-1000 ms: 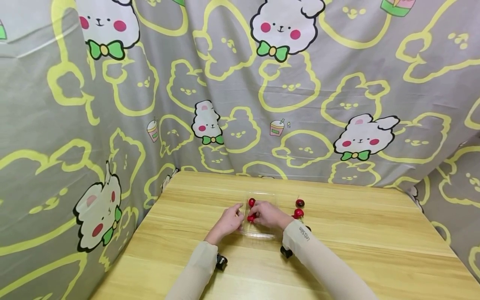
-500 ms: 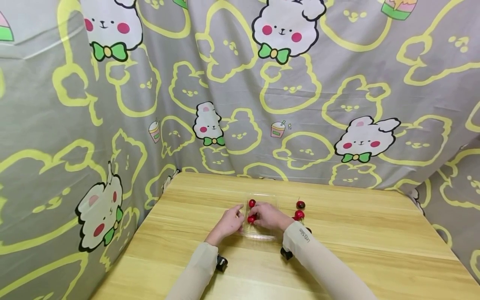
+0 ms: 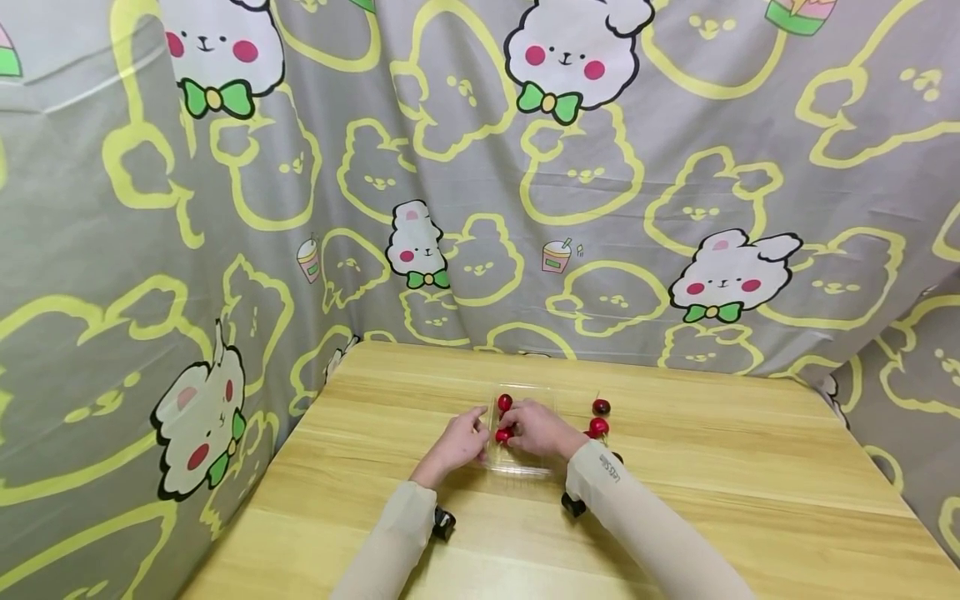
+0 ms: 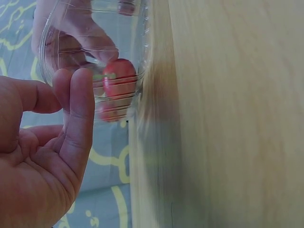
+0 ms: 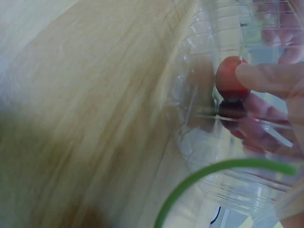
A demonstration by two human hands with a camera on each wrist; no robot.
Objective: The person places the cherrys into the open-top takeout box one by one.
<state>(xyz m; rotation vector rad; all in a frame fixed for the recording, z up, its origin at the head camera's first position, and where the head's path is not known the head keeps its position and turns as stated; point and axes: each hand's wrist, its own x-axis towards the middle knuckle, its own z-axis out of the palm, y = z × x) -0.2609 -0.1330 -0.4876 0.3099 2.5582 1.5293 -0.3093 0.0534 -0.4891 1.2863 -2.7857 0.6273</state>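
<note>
Head view: a clear tray (image 3: pixel 517 467) is seen on a wooden table (image 3: pixel 750 500), its long axis running away from the person. The left hand (image 3: pixel 459 443) is pressed with straight fingers against the tray's left wall. The right hand (image 3: pixel 536 429) is reached into it, a red cherry (image 3: pixel 502 435) pinched at the fingertips. A second cherry (image 3: pixel 505 403) lies at the far end, with two more (image 3: pixel 597 417) outside on the right. Small writing on the right sleeve (image 3: pixel 611 471) cannot be read.

Left wrist view: the fingers (image 4: pixel 78 118) are shown straight against the blurred tray (image 4: pixel 90 61), the cherry (image 4: pixel 118 78) behind it.

Right wrist view: a fingertip (image 5: pixel 266 78) is pressed on the cherry (image 5: pixel 230 78); much is blurred.
</note>
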